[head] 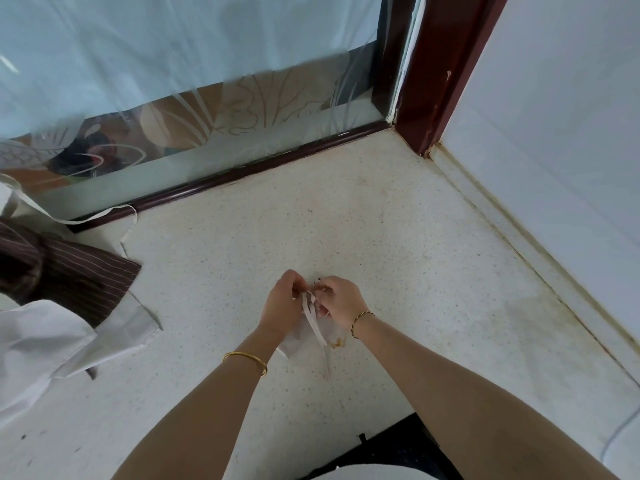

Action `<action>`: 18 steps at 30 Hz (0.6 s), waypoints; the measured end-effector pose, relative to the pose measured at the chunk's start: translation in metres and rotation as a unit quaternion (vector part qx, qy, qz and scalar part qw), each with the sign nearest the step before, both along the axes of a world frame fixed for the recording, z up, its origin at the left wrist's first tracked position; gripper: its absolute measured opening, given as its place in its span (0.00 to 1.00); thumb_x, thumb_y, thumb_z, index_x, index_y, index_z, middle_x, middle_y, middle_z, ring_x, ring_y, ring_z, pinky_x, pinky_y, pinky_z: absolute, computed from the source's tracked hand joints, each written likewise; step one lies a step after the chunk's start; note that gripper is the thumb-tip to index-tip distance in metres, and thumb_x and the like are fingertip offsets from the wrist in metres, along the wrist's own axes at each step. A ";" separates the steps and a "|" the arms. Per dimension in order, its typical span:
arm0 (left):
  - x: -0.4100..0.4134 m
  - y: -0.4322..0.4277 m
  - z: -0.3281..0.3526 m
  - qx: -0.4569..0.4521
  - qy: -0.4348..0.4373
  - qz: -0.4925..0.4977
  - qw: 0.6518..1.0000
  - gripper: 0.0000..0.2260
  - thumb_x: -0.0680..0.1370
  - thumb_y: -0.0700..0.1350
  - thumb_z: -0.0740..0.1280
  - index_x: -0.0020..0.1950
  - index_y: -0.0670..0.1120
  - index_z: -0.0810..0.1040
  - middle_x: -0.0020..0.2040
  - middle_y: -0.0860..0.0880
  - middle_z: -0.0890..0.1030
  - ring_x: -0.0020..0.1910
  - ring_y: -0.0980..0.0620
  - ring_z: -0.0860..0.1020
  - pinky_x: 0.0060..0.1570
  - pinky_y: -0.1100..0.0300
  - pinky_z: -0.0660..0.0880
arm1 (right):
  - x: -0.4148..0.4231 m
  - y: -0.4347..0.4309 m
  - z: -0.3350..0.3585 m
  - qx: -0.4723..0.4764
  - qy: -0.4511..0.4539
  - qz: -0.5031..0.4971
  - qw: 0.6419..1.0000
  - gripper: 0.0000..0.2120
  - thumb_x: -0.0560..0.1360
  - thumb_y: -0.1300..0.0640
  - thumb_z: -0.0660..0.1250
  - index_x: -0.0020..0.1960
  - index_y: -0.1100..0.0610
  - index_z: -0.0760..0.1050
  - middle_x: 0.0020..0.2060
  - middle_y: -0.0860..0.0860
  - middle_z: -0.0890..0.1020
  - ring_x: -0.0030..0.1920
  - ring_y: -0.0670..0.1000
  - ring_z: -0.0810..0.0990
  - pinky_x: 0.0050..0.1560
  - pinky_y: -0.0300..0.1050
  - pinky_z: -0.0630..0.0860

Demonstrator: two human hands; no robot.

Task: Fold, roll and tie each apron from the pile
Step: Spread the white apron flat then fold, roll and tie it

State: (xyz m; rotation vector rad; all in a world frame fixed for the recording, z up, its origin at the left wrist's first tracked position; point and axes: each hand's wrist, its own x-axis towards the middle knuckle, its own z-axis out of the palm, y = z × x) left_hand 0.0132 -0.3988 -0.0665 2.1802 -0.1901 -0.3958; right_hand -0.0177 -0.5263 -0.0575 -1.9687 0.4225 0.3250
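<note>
White cotton, rolled small, sits between our two hands on the speckled counter (381,220).

We hold the roll (304,336) in the middle of the counter, near its front edge; our left hand (282,303) and right hand (337,299) both curl their fingers round its ties (311,311), pinching them just above the roll, which bears a brown stain. Left of the roll, well apart, lies the pile (45,341): a white apron over a brown striped one (76,271), by the glass (173,81).
</note>
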 end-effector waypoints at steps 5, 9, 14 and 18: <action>0.002 0.004 0.002 -0.008 0.008 0.006 1.000 0.09 0.72 0.32 0.64 0.41 0.47 0.71 0.38 0.53 0.75 0.36 0.58 0.71 0.36 0.73 0.69 | 0.002 0.000 0.002 0.009 0.001 0.034 0.999 0.12 0.78 0.64 0.59 0.55 0.58 0.79 0.37 0.52 0.81 0.35 0.49 0.81 0.43 0.40 0.80; 0.002 0.005 0.006 -0.011 0.015 -0.005 1.000 0.11 0.72 0.33 0.66 0.39 0.49 0.73 0.39 0.51 0.79 0.38 0.56 0.75 0.38 0.70 0.70 | 0.002 -0.002 0.000 0.009 0.021 0.033 0.999 0.06 0.77 0.63 0.63 0.47 0.58 0.78 0.35 0.55 0.82 0.34 0.50 0.81 0.37 0.40 0.79; 0.004 0.013 0.006 0.005 0.022 0.028 0.999 0.08 0.72 0.37 0.69 0.36 0.49 0.79 0.39 0.54 0.79 0.42 0.57 0.76 0.41 0.66 0.71 | -0.002 -0.002 -0.006 -0.018 -0.005 -0.015 1.000 0.07 0.76 0.64 0.64 0.41 0.56 0.72 0.32 0.52 0.80 0.29 0.49 0.81 0.35 0.44 0.81; 0.008 0.029 0.001 0.055 0.069 0.071 0.994 0.10 0.73 0.35 0.66 0.34 0.48 0.76 0.36 0.49 0.78 0.38 0.52 0.75 0.37 0.63 0.70 | -0.005 -0.007 -0.006 -0.154 -0.005 0.016 0.988 0.11 0.73 0.61 0.66 0.35 0.52 0.67 0.32 0.51 0.76 0.35 0.52 0.76 0.36 0.45 0.75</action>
